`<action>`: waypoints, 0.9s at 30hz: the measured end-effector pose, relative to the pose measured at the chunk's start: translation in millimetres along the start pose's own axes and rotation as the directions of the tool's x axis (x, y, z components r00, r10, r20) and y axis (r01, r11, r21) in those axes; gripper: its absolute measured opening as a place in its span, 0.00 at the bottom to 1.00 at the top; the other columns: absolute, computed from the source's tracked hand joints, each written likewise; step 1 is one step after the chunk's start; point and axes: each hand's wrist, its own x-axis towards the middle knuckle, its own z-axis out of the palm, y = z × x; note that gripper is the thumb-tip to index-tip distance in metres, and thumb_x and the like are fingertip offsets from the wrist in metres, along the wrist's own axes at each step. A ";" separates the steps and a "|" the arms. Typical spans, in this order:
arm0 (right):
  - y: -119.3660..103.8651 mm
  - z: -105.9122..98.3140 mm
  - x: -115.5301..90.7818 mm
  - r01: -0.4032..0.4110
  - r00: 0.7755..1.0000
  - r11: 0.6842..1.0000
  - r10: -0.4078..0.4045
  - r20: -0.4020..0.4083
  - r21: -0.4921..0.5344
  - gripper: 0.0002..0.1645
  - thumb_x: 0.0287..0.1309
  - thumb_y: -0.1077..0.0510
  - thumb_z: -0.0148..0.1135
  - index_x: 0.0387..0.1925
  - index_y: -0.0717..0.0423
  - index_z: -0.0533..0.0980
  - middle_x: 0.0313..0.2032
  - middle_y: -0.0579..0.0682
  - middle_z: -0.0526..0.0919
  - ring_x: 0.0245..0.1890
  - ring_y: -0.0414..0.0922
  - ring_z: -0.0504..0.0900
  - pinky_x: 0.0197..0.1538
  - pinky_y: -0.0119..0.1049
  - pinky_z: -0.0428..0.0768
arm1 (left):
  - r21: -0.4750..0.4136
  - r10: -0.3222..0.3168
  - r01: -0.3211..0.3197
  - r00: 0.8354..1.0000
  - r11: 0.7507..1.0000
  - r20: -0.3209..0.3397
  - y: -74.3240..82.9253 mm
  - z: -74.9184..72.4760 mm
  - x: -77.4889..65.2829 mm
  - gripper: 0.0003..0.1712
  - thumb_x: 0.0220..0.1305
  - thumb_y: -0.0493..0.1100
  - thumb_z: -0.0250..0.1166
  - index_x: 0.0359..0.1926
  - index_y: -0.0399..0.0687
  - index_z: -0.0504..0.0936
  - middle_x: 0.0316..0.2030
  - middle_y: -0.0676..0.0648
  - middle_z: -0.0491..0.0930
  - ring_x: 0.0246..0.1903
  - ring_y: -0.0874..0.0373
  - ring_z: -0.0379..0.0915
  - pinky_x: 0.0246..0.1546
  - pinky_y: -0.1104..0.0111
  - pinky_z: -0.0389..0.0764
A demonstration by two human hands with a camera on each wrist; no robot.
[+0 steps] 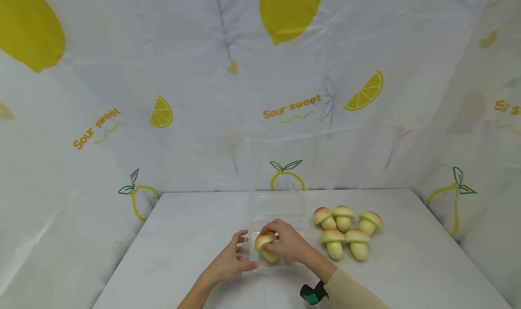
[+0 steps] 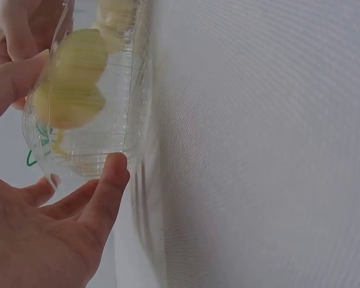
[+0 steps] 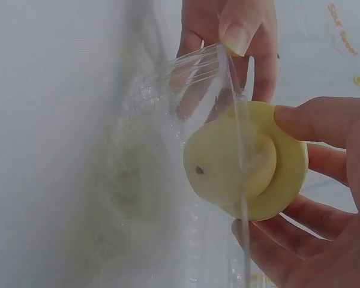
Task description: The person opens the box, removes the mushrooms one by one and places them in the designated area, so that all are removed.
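My right hand (image 1: 289, 242) grips a toy mushroom (image 1: 269, 256) by its pale yellow, red-tinged cap. The mushroom is at the left part of a clear plastic box (image 1: 281, 269), its stem pointing down and toward me. In the right wrist view the mushroom (image 3: 219, 171) shows partly through the box's clear wall, with thumb and fingers around the cap. My left hand (image 1: 228, 261) holds the box at its left front corner. In the left wrist view, its thumb touches the rim and its fingers lie along the wall of the box (image 2: 117, 135). The hinged lid (image 1: 277, 205) stands open at the back.
Several more toy mushrooms (image 1: 343, 225) lie grouped on the white table (image 1: 183, 236), right of the box. A black and green strap (image 1: 312, 294) is at my right wrist. A lemon-printed sheet (image 1: 203, 119) hangs behind the table and at its sides.
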 end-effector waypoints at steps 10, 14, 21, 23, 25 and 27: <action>-2.9 -15.6 -16.8 0.038 0.996 0.999 -0.040 -0.080 -0.023 0.11 0.57 0.56 0.71 0.43 0.47 0.83 0.43 0.42 0.78 0.46 0.43 0.78 0.49 0.45 0.81 | 0.007 0.014 -0.014 1.000 1.000 -0.014 -2.0 -1.0 1.3 0.56 0.55 0.47 0.79 0.77 0.46 0.54 0.69 0.34 0.63 0.61 0.38 0.68 0.54 0.46 0.77; -1.2 -20.6 -24.6 0.078 0.991 0.996 -0.083 -0.105 -0.050 0.11 0.58 0.56 0.71 0.43 0.47 0.83 0.43 0.42 0.77 0.45 0.43 0.79 0.48 0.44 0.82 | 0.016 0.021 -0.020 1.000 1.000 -0.016 -2.8 -0.4 1.7 0.57 0.54 0.48 0.79 0.77 0.45 0.55 0.69 0.34 0.63 0.61 0.38 0.69 0.55 0.46 0.77; 0.5 -27.1 -38.7 0.135 0.976 0.986 -0.150 -0.159 -0.099 0.12 0.58 0.57 0.71 0.45 0.48 0.82 0.44 0.42 0.78 0.45 0.42 0.79 0.47 0.41 0.83 | 0.013 0.026 -0.026 1.000 1.000 -0.016 -3.4 0.7 2.2 0.57 0.54 0.48 0.79 0.77 0.44 0.54 0.69 0.34 0.63 0.61 0.38 0.68 0.57 0.45 0.76; 0.7 -29.1 -41.6 0.149 0.971 0.983 -0.165 -0.175 -0.103 0.13 0.58 0.58 0.71 0.45 0.48 0.82 0.44 0.42 0.78 0.44 0.41 0.79 0.47 0.40 0.83 | 0.012 0.023 -0.023 1.000 1.000 -0.018 -3.6 0.9 2.4 0.57 0.54 0.48 0.79 0.77 0.44 0.54 0.69 0.34 0.63 0.61 0.38 0.68 0.57 0.45 0.75; 0.0 -31.8 -45.1 0.149 0.968 0.983 -0.167 -0.188 -0.106 0.12 0.58 0.58 0.71 0.45 0.47 0.82 0.44 0.42 0.78 0.44 0.41 0.78 0.47 0.41 0.83 | 0.013 0.020 -0.019 1.000 1.000 -0.019 -3.7 1.1 2.6 0.57 0.54 0.48 0.79 0.77 0.44 0.54 0.69 0.34 0.63 0.61 0.38 0.68 0.57 0.44 0.75; -0.6 -34.9 -48.7 0.138 0.967 0.985 -0.157 -0.199 -0.106 0.12 0.59 0.58 0.71 0.45 0.47 0.82 0.44 0.41 0.78 0.45 0.40 0.78 0.47 0.42 0.83 | 0.013 0.017 -0.017 1.000 1.000 -0.020 -3.8 1.2 2.7 0.57 0.53 0.48 0.79 0.77 0.45 0.54 0.69 0.34 0.63 0.61 0.38 0.68 0.58 0.44 0.75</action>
